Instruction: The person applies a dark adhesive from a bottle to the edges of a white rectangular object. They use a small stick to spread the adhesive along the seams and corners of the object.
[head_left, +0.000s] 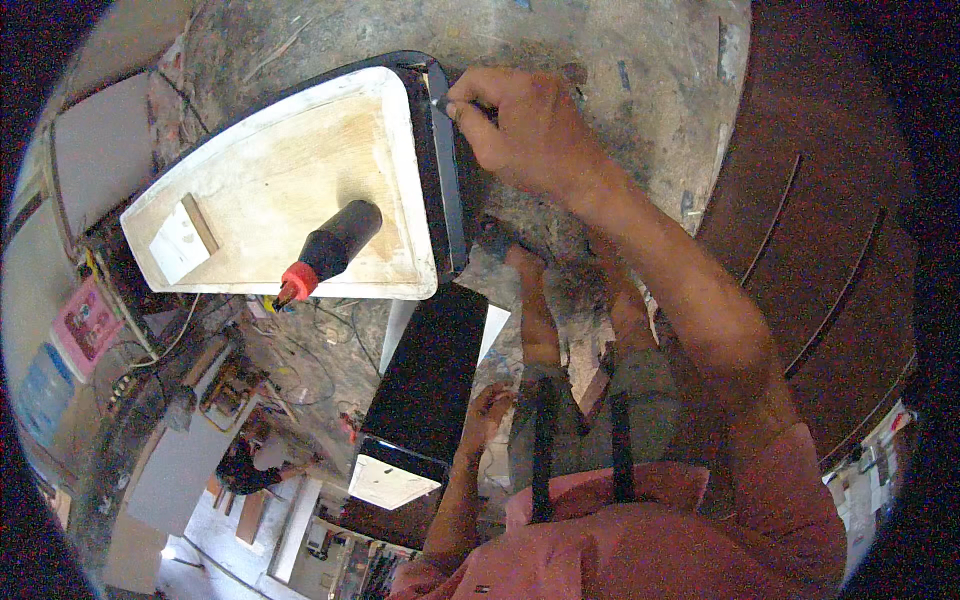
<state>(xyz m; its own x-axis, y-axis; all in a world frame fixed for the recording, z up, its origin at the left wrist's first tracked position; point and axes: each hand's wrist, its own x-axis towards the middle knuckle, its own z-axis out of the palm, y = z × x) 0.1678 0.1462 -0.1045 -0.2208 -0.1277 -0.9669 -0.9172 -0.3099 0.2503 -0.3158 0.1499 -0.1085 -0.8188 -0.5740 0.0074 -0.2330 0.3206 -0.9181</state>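
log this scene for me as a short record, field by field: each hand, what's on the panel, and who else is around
right hand: fingers pinched at the dark side of the white-rimmed panel; held item too small to tell
left hand: beside the long black piece, contact unclear
on panel: dark bottle with red collar, small white-faced block
others: one person, lower left

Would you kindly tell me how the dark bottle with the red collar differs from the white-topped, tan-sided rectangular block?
The bottle is rounded, narrowing to a tip; the block is flat-sided. The bottle is mostly black, the block mostly white. Both rest on the cream, white-rimmed panel.
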